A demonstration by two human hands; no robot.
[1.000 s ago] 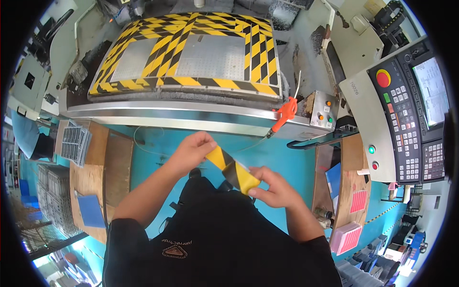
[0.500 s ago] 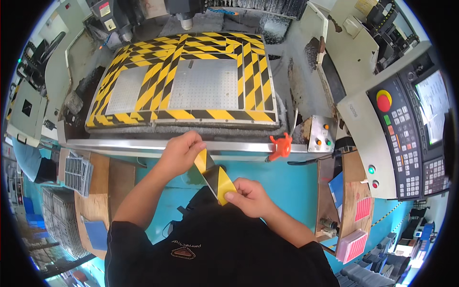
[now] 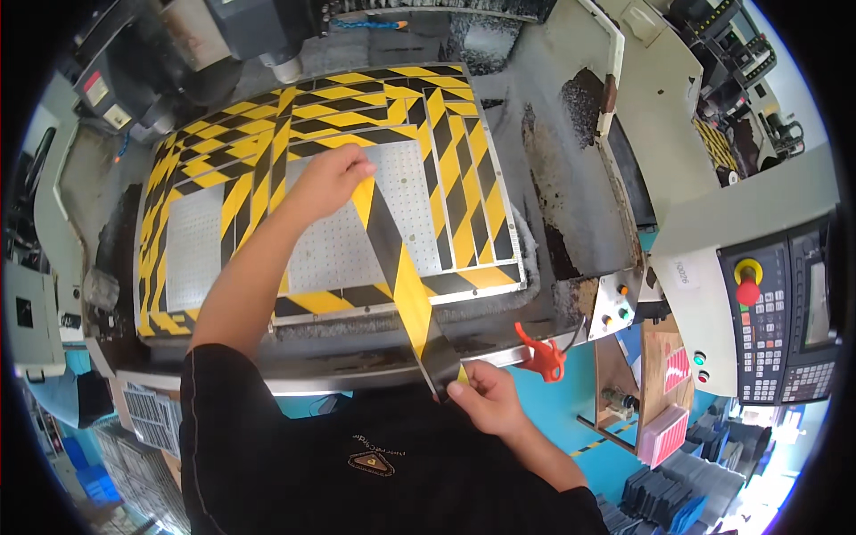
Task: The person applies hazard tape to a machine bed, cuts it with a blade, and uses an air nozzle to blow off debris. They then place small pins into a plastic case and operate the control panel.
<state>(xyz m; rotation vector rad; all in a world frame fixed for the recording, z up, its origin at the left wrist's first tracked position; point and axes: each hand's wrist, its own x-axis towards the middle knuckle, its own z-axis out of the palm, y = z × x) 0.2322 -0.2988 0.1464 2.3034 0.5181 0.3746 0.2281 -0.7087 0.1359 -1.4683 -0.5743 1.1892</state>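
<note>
A strip of yellow-and-black striped tape stretches between my hands on a slant. My left hand pinches its far end and hangs over the perforated metal plate. Close to my body, my right hand grips the near end between thumb and fingers. Whether a roll sits inside that hand I cannot make out. Similar striped tape covers much of the plate around two bare perforated areas. My left forearm hides part of the plate.
Machine heads hang beyond the plate. An orange-red air gun hangs at the machine's front edge, near a small button box. To the right stands the control panel. A wooden stand holds pink-edged sheets.
My left hand has moved forward over the plate, and the strip between my hands is longer. My body leans closer to the machine. My right hand stays low, near my body.
</note>
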